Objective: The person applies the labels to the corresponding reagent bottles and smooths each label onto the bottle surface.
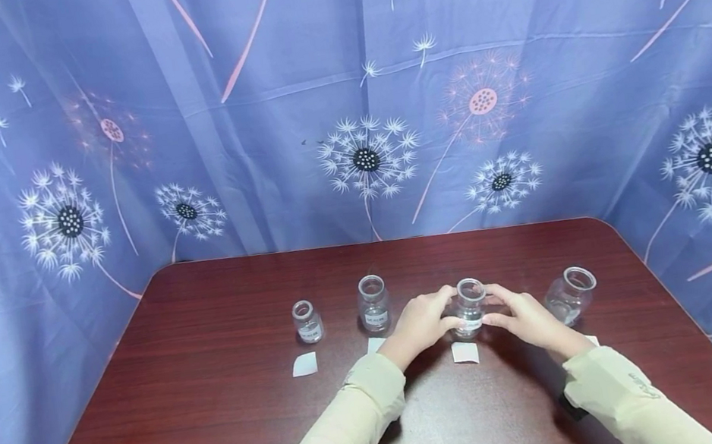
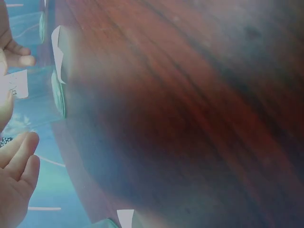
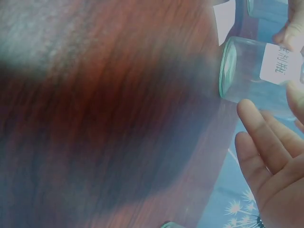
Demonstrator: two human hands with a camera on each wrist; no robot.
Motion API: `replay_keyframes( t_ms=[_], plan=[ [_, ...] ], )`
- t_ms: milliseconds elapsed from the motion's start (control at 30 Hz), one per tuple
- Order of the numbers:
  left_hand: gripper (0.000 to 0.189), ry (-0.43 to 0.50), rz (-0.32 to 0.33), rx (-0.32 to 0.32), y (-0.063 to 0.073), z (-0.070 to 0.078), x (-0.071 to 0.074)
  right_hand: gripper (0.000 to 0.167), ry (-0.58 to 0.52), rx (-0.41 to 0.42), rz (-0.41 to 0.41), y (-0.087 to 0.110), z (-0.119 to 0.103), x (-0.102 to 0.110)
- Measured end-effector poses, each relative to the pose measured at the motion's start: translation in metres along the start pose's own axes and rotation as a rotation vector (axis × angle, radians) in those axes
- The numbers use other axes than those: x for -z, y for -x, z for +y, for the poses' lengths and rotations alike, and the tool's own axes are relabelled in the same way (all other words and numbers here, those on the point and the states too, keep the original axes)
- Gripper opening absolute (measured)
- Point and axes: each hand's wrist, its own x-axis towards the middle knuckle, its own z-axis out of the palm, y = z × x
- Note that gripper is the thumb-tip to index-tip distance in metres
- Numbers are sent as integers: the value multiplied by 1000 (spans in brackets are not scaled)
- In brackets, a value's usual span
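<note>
Both hands are around an upright wide-mouth clear glass bottle with a white printed label. From its left side, my left hand holds it, thumb at the front near the label and fingers toward the back. On the opposite side my right hand grips it the same way, with its lower fingers spread off the glass. A white paper slip lies just in front of this bottle. In the left wrist view only part of the left hand shows, at the edge.
To the left stand a small glass bottle and a taller one; another bottle is right of the right hand. Paper slips lie in front of them, partly covered by the arms. A blue patterned curtain hangs behind the reddish-brown table.
</note>
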Motion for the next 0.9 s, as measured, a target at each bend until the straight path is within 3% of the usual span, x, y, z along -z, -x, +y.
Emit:
replay_keyframes(
  t_ms=[200,567,900],
  plan=[
    [45,38,-3,27,-1,0,0,44,-5,-24,11,0,1,0],
    [44,23,26,76,-5,4,1,49,13,-26,100,-5,4,-2],
    [61,58,-10,65,-1,-4,-5,55,-6,-87,56,-5,3,3]
  ],
)
